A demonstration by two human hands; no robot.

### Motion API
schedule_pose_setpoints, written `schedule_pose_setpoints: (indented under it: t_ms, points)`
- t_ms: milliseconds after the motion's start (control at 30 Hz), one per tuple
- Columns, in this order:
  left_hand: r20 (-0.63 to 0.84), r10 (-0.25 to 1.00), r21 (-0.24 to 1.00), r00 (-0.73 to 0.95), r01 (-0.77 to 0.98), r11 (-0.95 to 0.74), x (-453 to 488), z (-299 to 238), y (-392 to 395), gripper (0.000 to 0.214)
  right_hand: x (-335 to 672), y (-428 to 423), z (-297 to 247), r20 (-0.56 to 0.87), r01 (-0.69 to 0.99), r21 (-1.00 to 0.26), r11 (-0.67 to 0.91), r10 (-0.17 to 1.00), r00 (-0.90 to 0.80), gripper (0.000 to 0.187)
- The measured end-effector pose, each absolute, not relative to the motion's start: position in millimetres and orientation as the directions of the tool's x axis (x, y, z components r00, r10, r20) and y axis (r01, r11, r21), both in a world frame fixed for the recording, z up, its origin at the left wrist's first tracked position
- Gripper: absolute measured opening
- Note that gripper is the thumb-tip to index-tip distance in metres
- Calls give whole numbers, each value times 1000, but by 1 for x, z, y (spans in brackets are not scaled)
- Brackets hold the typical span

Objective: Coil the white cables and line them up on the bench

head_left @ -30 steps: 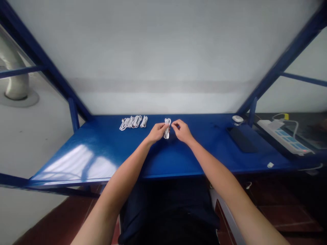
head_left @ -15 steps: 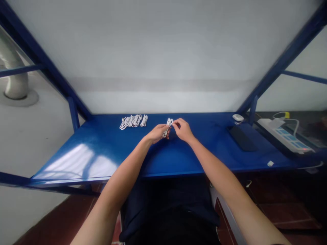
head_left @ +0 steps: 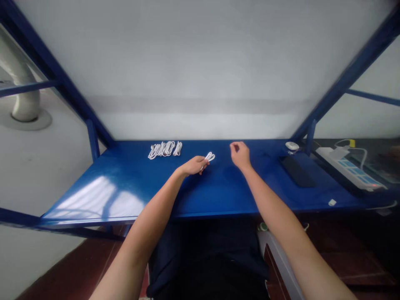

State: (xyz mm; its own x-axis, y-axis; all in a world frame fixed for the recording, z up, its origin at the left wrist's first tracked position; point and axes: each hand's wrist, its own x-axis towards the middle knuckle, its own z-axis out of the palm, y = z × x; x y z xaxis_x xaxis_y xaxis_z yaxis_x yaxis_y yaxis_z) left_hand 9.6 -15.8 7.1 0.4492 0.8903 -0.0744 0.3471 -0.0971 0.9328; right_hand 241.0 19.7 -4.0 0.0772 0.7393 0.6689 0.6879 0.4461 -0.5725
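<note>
My left hand [head_left: 194, 165] is closed on a small coiled white cable [head_left: 209, 157], held low over the middle of the blue table [head_left: 131, 187]. My right hand [head_left: 240, 154] hovers a short way to the right of the coil, apart from it, fingers curled loosely with nothing visible in them. A row of several similar white cable coils [head_left: 165, 149] lies at the back left of the table, beyond my left hand.
A black flat pad [head_left: 296, 171] and a small white device [head_left: 291, 146] sit at the table's right. A white power strip [head_left: 351, 167] lies on the neighbouring surface. Blue frame struts [head_left: 350, 71] rise on both sides. A small white piece [head_left: 331, 202] lies near the right front edge.
My right hand has let go of the coil and moved right. The left hand keeps the coil, which has tilted and dropped toward the table.
</note>
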Motion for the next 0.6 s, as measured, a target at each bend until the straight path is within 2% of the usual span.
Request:
schedule_pose_setpoints:
  t_ms: [100, 167, 233, 400, 600]
  points:
    - [11, 975, 804, 222, 577, -141, 7, 5, -13, 19, 289, 25, -11, 630, 781, -567, 260, 748, 208, 21]
    - [69, 994, 636, 89, 763, -113, 4, 5, -13, 17, 324, 25, -16, 594, 823, -556, 118, 749, 294, 23]
    - [65, 998, 490, 24, 870, -53, 3, 6, -15, 22, 354, 24, -20, 554, 828, -561, -13, 737, 386, 24]
    - [22, 1000, 352, 2, 936, -10, 5, 9, -23, 30, 389, 22, -23, 445, 796, -575, -187, 746, 496, 23]
    - [133, 991, 197, -35, 980, 9, 10, 14, -28, 36, 391, 23, -28, 402, 771, -582, -257, 734, 548, 18]
